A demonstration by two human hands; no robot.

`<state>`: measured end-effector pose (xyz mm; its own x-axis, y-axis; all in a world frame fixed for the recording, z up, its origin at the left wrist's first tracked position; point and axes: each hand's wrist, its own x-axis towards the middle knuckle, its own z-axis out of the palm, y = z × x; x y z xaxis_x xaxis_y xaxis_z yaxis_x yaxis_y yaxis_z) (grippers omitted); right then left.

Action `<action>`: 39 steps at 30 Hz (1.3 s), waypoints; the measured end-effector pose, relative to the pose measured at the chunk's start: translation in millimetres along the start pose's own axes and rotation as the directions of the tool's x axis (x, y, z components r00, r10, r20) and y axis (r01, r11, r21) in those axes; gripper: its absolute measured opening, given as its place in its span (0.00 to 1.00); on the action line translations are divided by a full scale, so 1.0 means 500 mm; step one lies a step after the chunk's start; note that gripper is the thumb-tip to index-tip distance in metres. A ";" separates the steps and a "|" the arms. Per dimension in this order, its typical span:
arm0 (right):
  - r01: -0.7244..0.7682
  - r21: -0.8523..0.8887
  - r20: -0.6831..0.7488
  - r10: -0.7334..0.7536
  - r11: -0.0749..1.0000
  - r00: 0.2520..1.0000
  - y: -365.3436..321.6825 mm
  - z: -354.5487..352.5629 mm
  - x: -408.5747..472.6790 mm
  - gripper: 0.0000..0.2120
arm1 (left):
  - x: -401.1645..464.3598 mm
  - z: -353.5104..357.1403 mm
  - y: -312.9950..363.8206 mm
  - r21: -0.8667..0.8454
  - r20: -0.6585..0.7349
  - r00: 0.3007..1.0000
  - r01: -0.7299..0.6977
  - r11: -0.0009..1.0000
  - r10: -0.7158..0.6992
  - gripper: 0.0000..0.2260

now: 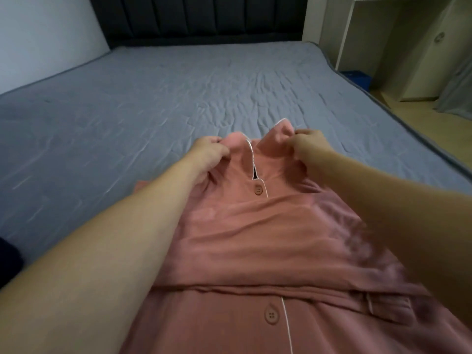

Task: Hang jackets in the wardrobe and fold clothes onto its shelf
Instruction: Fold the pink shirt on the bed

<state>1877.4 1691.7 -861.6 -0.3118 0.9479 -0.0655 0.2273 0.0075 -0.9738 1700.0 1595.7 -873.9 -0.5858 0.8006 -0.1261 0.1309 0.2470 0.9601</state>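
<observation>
A pink button-front shirt (255,233) with white piping lies front up on the bed, its collar pointing away from me and its lower part folded across. My left hand (208,153) pinches the left shoulder beside the collar. My right hand (310,145) pinches the right collar and shoulder, lifting the cloth a little. Two pink buttons show down the front. The sleeves seem tucked under; I cannot tell how.
The bed (127,111) has a wrinkled grey-blue sheet and a dark padded headboard (204,19). At the right stand a pale open wardrobe (398,34), a blue box (357,76) on the wooden floor (419,126), and a grey cloth (457,88).
</observation>
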 end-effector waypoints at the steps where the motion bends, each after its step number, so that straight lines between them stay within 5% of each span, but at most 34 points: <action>1: 0.021 0.058 0.020 -0.022 0.998 1.000 -0.011 -0.009 -0.013 0.11 | -0.015 -0.011 0.011 -0.102 -0.026 0.999 -0.031 0.994 0.028 0.12; 4: 0.069 0.135 0.199 -0.096 0.988 0.975 -0.045 -0.043 -0.062 0.07 | -0.076 -0.055 0.032 -0.258 -0.022 0.993 -0.116 0.959 0.114 0.14; 7: 0.205 0.017 0.423 -0.193 0.979 0.885 -0.066 -0.088 -0.113 0.07 | -0.159 -0.093 0.023 -0.018 0.114 0.950 -0.289 0.957 0.289 0.13; 9: 0.312 -0.127 0.565 -0.190 0.942 0.803 -0.075 -0.116 -0.160 0.07 | -0.213 -0.120 0.005 0.212 0.325 0.875 -0.438 0.874 0.359 0.17; 11: 0.342 -0.347 0.724 0.018 0.873 0.689 -0.074 -0.140 -0.205 0.07 | -0.265 -0.140 -0.011 0.402 0.563 0.803 -0.472 0.784 0.195 0.17; 13: 0.281 -0.507 0.766 0.278 0.815 0.579 -0.070 -0.153 -0.251 0.08 | -0.294 -0.145 -0.021 0.492 0.588 0.804 -0.442 0.750 0.088 0.20; 14: 0.253 -0.528 0.745 0.300 0.811 0.595 -0.069 -0.154 -0.261 0.07 | -0.293 -0.140 -0.023 0.497 0.511 0.846 -0.436 0.750 0.152 0.22; 17: 0.282 -0.483 0.503 -0.001 0.829 0.865 -0.059 -0.137 -0.237 0.08 | -0.262 -0.106 -0.015 0.507 0.133 0.934 -0.353 0.787 0.333 0.16; 19: 0.326 -0.690 0.351 -0.095 0.646 0.932 -0.043 -0.119 -0.209 0.17 | -0.230 -0.095 -0.015 0.674 0.032 0.961 -0.223 0.705 0.273 0.11; 20: 0.302 -0.812 0.314 -0.061 0.499 0.947 -0.023 -0.114 -0.197 0.23 | -0.218 -0.097 -0.025 0.779 0.021 0.985 -0.123 0.615 0.171 0.19; 22: 0.230 -0.919 0.267 0.077 0.320 0.961 0.018 -0.119 -0.177 0.30 | -0.206 -0.108 -0.046 0.919 0.023 1.000 -0.018 0.394 -0.009 0.33; 25: 0.243 -0.901 0.334 0.217 0.360 0.917 0.033 -0.149 -0.151 0.26 | -0.188 -0.129 -0.074 0.967 0.089 0.996 -0.084 0.241 -0.011 0.39; 27: 0.213 -0.904 0.358 0.382 0.371 0.852 0.015 -0.158 -0.143 0.25 | -0.177 -0.147 -0.076 0.923 0.188 0.982 -0.179 0.342 0.006 0.35; 29: 0.249 -0.949 0.315 0.517 0.195 0.796 -0.006 -0.157 -0.138 0.25 | -0.172 -0.156 -0.079 0.786 0.236 0.970 -0.227 0.575 0.060 0.32; 31: 0.329 -0.943 0.299 0.557 0.049 0.775 -0.022 -0.151 -0.136 0.22 | -0.171 -0.155 -0.080 0.757 0.199 0.963 -0.268 0.596 0.181 0.33; 35: 0.414 -0.910 0.372 0.385 -0.031 0.845 -0.054 -0.133 -0.105 0.10 | -0.132 -0.154 -0.066 0.933 0.174 0.887 -0.287 0.216 0.428 0.31; 39: 0.392 -0.903 0.401 -0.020 -0.178 0.916 -0.082 -0.130 -0.017 0.08 | -0.052 -0.172 -0.019 0.981 0.075 0.824 -0.162 0.108 0.561 0.32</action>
<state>1930.7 1703.9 -806.8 -0.6600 0.7403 -0.1281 0.6704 0.6573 0.3443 1645.3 1525.7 -858.2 -0.3498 0.8393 0.4161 0.8938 0.4321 -0.1201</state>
